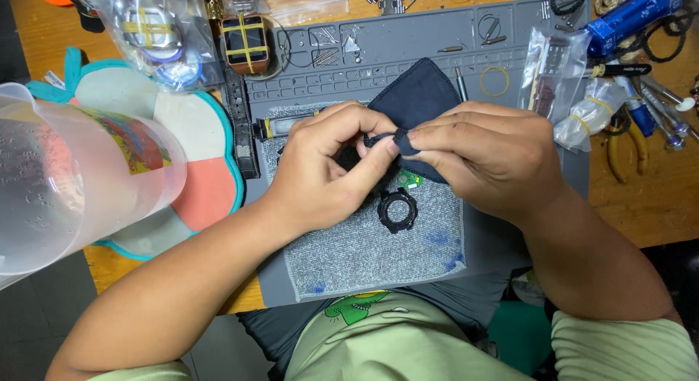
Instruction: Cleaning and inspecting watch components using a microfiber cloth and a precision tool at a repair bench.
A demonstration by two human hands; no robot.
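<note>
While the person leans over the bench, both hands meet above a grey towel (364, 257) spread on a grey work mat (408, 49). The left hand (328, 170) is closed in a pinch on a small dark part, mostly hidden between its fingertips, so I cannot tell what it is. The right hand (488, 159) pinches a fold of a dark blue cloth (419, 93) and presses it against that part; the rest of the cloth fans out away from the person.

Just below the hands one black round watch case (397, 210) lies alone on the towel, and one small green circuit piece (410, 180) peeks out beside it. To my eye the watch is already apart and the wiping is under way; nothing looks reassembled yet.

Further off, one black strap (237, 115) lies along the mat's left edge, and one square watch bound with yellow bands (245, 42) sits near it. One clear plastic jug (65, 184) stands at the left on one pastel flower-shaped mat (204, 177). One yellow rubber band (495, 81) and two small plastic bags (575, 97) rest towards the right.
</note>
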